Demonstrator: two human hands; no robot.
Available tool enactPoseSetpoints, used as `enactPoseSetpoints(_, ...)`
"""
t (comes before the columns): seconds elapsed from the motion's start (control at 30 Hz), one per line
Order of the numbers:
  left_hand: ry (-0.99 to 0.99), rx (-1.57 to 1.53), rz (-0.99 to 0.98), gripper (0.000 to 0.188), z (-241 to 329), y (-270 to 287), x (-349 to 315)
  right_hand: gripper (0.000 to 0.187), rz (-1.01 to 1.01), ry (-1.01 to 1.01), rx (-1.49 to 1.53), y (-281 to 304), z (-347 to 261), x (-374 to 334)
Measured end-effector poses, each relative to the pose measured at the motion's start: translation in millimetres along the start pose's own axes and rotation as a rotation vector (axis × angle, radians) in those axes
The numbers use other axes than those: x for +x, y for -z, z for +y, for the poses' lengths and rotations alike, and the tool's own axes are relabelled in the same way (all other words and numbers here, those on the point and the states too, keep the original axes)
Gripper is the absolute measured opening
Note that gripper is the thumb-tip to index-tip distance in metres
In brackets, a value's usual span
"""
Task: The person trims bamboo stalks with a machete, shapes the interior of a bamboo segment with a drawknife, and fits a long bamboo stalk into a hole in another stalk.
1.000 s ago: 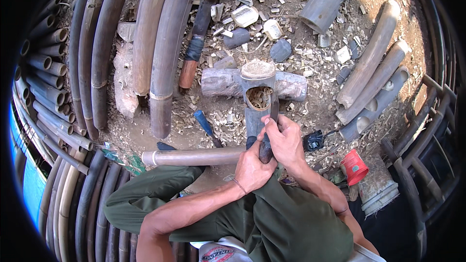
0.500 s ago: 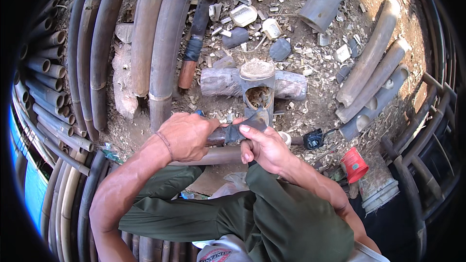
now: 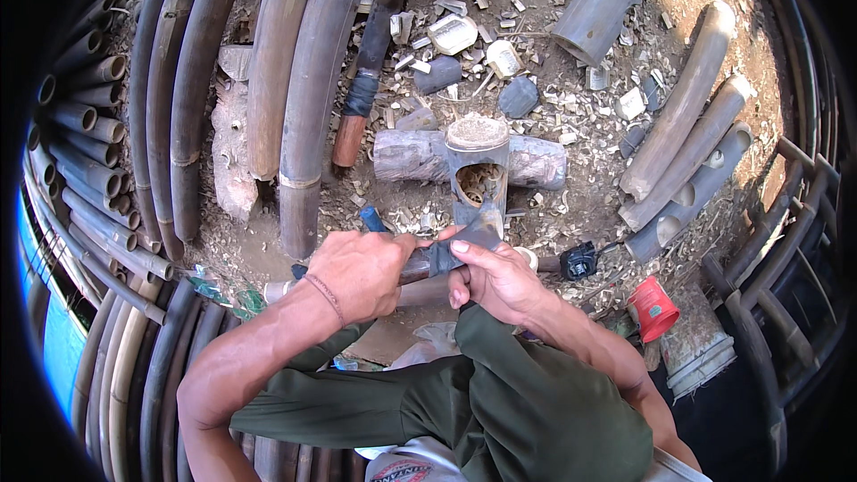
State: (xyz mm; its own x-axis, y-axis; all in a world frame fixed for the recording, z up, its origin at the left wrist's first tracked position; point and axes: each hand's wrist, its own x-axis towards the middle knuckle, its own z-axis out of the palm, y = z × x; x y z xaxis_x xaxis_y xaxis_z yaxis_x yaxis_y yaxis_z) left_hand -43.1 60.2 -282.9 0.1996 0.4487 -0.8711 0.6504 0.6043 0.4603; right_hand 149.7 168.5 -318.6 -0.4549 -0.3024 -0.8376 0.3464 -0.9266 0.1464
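- The left hand (image 3: 361, 272) is clenched, knuckles up, around a dark tool (image 3: 420, 261) that lies roughly level above the person's knees.
- The right hand (image 3: 500, 281) grasps the same tool from the other side; its thumb (image 3: 473, 253) presses on a grey blade-like piece (image 3: 464, 245) at the tool's end.
- What the tool is exactly cannot be told, since both hands cover most of it.
- The blade-like piece meets the lower end of a short grey bamboo piece (image 3: 478, 178) that stands in front of the hands, with an oval hole cut in its side and a pale cut top.
- The bamboo piece leans across a log (image 3: 411, 156) that lies crosswise on the ground.
- Just under the hands a pale pole (image 3: 420, 290) lies across, its left end showing past the left wrist.
- A blue handle (image 3: 373, 219) pokes out just above the left hand.
- Wood chips (image 3: 571, 116) cover the dirt around the log.
- Long bamboo poles (image 3: 303, 80) lie to the left, and more are stacked along the far left rim.
- Three cut bamboo lengths (image 3: 687, 152) lie side by side at the right.
- A small black object (image 3: 578, 261) lies just right of the right hand, and a red cup (image 3: 653, 308) lies further right, tipped on its side.
- The person wears green trousers (image 3: 500, 411).
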Motion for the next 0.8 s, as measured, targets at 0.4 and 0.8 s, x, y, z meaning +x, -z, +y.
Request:
enactPoseSetpoints(0.4,0.054,-0.932,0.266,0.039,48,-111,38,0.026,0.459,0.254,-0.727,1,-7,-1)
enactPoseSetpoints(0.8,-0.358,-1.104,0.578,0.073,104,-139,60,0.037,0.345,0.709,-1.224,15,-11,-54)
